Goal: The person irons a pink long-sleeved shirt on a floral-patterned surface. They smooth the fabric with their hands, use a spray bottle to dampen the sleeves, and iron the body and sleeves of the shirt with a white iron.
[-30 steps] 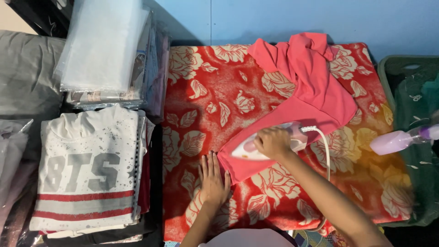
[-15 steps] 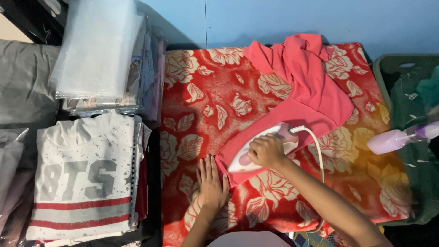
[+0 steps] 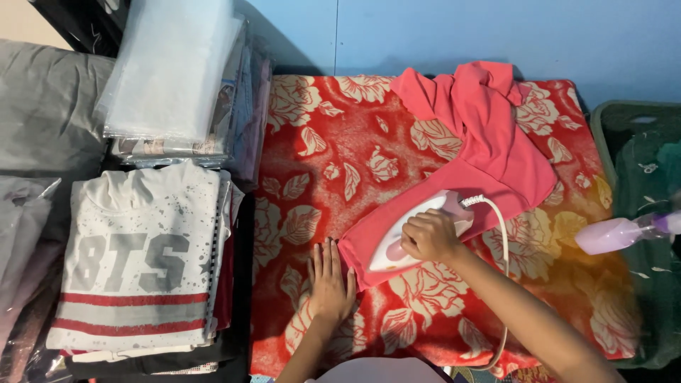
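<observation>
Right hand (image 3: 430, 236) closed around handle of white iron (image 3: 415, 230), sole down on lower end of pink garment (image 3: 464, 167). Left hand (image 3: 330, 278) flat, fingers together, pressed on red floral cloth (image 3: 333, 142) just beside garment's near left corner, apparently pinning it taut.

Progress, as judged: near section of garment lying smooth under and around iron; far section bunched and creased at top of bench, so most pressing seemingly left. White cord (image 3: 502, 234) looping from iron's rear down past right forearm toward near edge.

Edges and room: open cloth left of garment, clear for iron travel. Folded printed shirts (image 3: 138, 255) stacked just past left edge; bagged clothing pile (image 3: 177, 78) behind them. Purple spray bottle (image 3: 624, 232) over right edge; green basket (image 3: 638, 177) beyond.
</observation>
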